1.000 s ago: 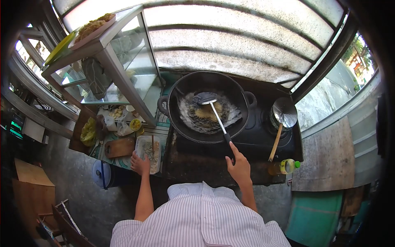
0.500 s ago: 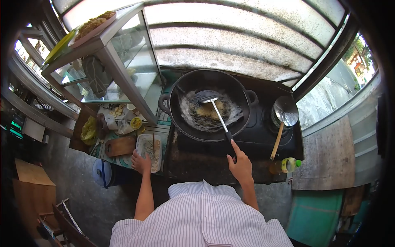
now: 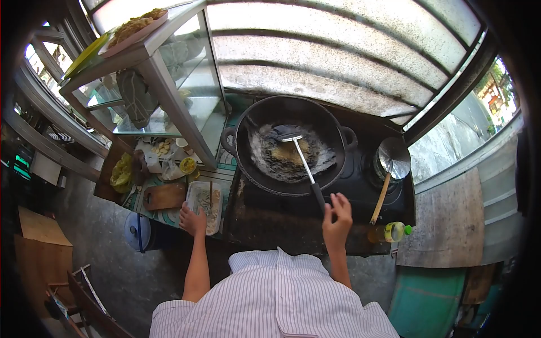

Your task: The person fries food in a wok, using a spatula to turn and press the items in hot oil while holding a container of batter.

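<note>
A dark wok (image 3: 252,173) sits on the stove, with bubbling oil and a golden, crumbly-looking mass (image 3: 287,151) frying in it. A slotted spatula (image 3: 305,161) leans in the wok, its black handle over the near rim. My right hand (image 3: 337,222) is just right of that handle, fingers apart and holding nothing. At the counter's front edge, my left hand (image 3: 193,221) has its thumb and fingers around the near left rim of a plastic tub (image 3: 214,227). Inside the tub are a pale batter-like mix (image 3: 202,198) and a thin brown stick-like handle (image 3: 211,194).
Right of the wok, a wooden-handled strainer (image 3: 393,159) rests over a pot on the other burner. An oil bottle (image 3: 393,231) with a green cap lies near the front edge. Left are a cutting board (image 3: 164,196), a yellow-filled cup (image 3: 187,165) and a glass case (image 3: 194,127).
My right hand has let go of the spatula handle and moved slightly right, its fingers opening. The spatula stays in the wok. My left hand stays at the tub. The view shifts slightly.
</note>
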Motion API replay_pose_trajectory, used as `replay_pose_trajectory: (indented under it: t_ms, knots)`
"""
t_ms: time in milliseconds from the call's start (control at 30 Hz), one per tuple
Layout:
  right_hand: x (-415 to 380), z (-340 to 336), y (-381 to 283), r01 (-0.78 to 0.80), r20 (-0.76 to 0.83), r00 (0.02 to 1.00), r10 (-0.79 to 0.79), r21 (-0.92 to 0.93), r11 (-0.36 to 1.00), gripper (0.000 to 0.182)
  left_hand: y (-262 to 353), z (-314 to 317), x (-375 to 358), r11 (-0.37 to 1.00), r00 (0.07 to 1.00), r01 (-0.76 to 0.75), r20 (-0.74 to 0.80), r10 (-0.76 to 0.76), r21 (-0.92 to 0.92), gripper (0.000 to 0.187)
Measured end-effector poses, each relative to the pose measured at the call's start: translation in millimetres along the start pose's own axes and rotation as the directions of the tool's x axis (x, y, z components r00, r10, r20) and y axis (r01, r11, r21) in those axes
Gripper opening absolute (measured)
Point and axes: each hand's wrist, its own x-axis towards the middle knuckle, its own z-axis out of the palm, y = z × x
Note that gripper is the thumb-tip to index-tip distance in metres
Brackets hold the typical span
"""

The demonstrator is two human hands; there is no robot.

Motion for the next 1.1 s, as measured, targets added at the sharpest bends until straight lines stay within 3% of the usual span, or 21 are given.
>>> replay_pose_trajectory:
  t_ms: [33,67,100,133,167,200,233,300,333,400,533,567,600,633,667,700,733,800,933,1000,1100]
  knots:
    - [3,-1,1,0.019,-0.179,0.984,-0.021,-0.013,1.0,0.03,0,-2,-1,1.0,1.0,0.0,0.012,0.0,0.001,0.065]
    - [7,-2,-2,-0.054,-0.249,0.965,0.079,0.105,0.993,0.026,0,-2,0,1.0,1.0,0.002,0.014,-0.002,0.004,0.065]
    - [8,-8,-6,-0.056,-0.245,0.966,0.08,0.104,0.993,0.026,1,-2,0,1.0,1.0,0.004,0.016,-0.004,0.006,0.065]
    - [9,-18,-12,-0.304,-0.148,0.926,0.348,0.258,0.917,0.022,1,-2,0,1.0,1.0,0.004,0.017,-0.004,0.007,0.065]
    - [10,-25,-18,-0.531,-0.015,0.816,0.578,0.377,0.759,0.019,1,-2,-1,1.0,1.0,0.0,0.02,0.0,0.009,0.065]
    - [3,-15,2,-0.325,-0.173,0.903,0.392,0.32,0.89,0.01,1,-2,-1,1.0,1.0,-0.001,0.014,0.001,0.004,0.064]
    - [0,-17,11,-0.326,-0.176,0.902,0.394,0.318,0.89,0.01,1,-2,0,1.0,1.0,-0.002,0.007,0.002,-0.002,0.064]
    - [-4,-22,18,-0.305,-0.054,0.952,0.302,-0.054,0.951,0.008,1,-2,-1,1.0,1.0,-0.006,0.008,0.006,-0.002,0.064]
    - [-3,-21,19,-0.303,-0.052,0.952,0.301,-0.053,0.951,0.008,1,-2,-1,1.0,1.0,-0.007,0.007,0.007,-0.004,0.064]
    - [6,-15,10,-0.061,-0.25,0.967,0.049,-0.041,0.997,0.025,2,-4,0,1.0,1.0,-0.002,0.012,0.002,-0.007,0.064]
    - [15,-6,-5,-0.112,-0.359,0.917,0.177,0.195,0.975,0.032,1,-1,0,1.0,1.0,0.002,0.014,-0.002,-0.016,0.063]
    - [14,-14,-12,-0.403,-0.149,0.875,0.461,0.307,0.862,0.022,1,-3,0,1.0,1.0,0.003,0.013,-0.003,-0.014,0.063]
    - [12,-18,-16,-0.665,0.088,0.726,0.682,0.344,0.663,0.012,2,-4,-1,1.0,1.0,0.007,0.022,-0.006,-0.015,0.063]
    - [6,-18,-9,-0.664,0.09,0.726,0.682,0.347,0.662,0.012,3,-5,0,1.0,0.999,0.011,0.03,-0.01,-0.016,0.063]
    - [3,-17,1,-0.512,0.095,0.859,0.504,0.122,0.85,0.008,3,-5,1,1.0,1.0,0.011,0.027,-0.011,-0.017,0.063]
    - [0,-15,8,-0.294,0.149,0.94,0.307,-0.104,0.95,0.021,3,-4,1,1.0,1.0,0.012,0.025,-0.012,-0.011,0.063]
    - [-4,-10,12,-0.295,0.148,0.94,0.309,-0.105,0.95,0.021,2,-3,0,1.0,1.0,0.012,0.024,-0.012,-0.005,0.063]
    - [0,-3,6,-0.121,-0.06,0.991,0.117,-0.062,0.991,0.033,2,-5,0,1.0,1.0,0.003,0.021,-0.003,-0.011,0.063]
    - [1,-1,1,-0.15,-0.01,0.989,0.15,0.002,0.989,0.031,2,-3,0,1.0,1.0,0.006,0.021,-0.006,-0.001,0.063]
    - [0,-3,-5,-0.36,0.083,0.932,0.352,0.149,0.921,0.031,1,-4,1,1.0,1.0,0.0,0.019,0.0,0.003,0.063]
    - [-5,-3,-5,-0.362,0.119,0.93,0.347,0.139,0.922,0.029,3,-3,-1,1.0,1.0,-0.003,0.022,0.003,0.009,0.063]
